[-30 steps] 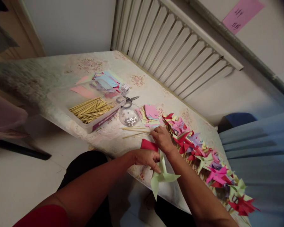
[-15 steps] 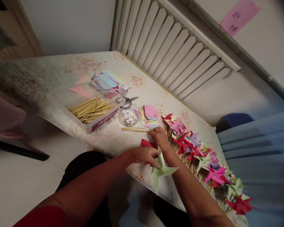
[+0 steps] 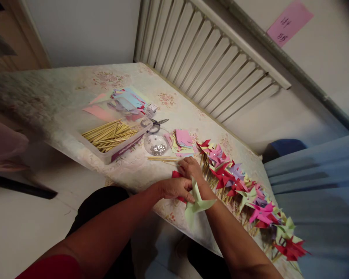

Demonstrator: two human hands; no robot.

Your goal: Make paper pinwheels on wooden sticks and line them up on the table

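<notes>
My left hand [image 3: 177, 190] pinches a light green paper pinwheel [image 3: 197, 205], whose blades spread out over my right forearm. Beyond it, my right hand [image 3: 190, 168] is closed, fingertips down at the end of a thin wooden stick [image 3: 170, 162]. More loose sticks [image 3: 159, 158] lie just past that one. Red paper [image 3: 176, 174] shows partly beneath my hands. Close by are a clear round dish [image 3: 158, 146] of small shiny pieces and a stack of coloured paper squares [image 3: 184, 139].
A clear plastic box [image 3: 106, 157] full of wooden sticks stands to the left, with black scissors [image 3: 155, 126] beside it. Many finished pinwheels [image 3: 235, 182] on sticks line the table's right side. A radiator [image 3: 203, 58] runs behind the flowered tablecloth [image 3: 128, 170].
My right hand has shifted slightly left along the sticks, its fingers lower. The green pinwheel stays in my left hand. The whole view has moved a little.
</notes>
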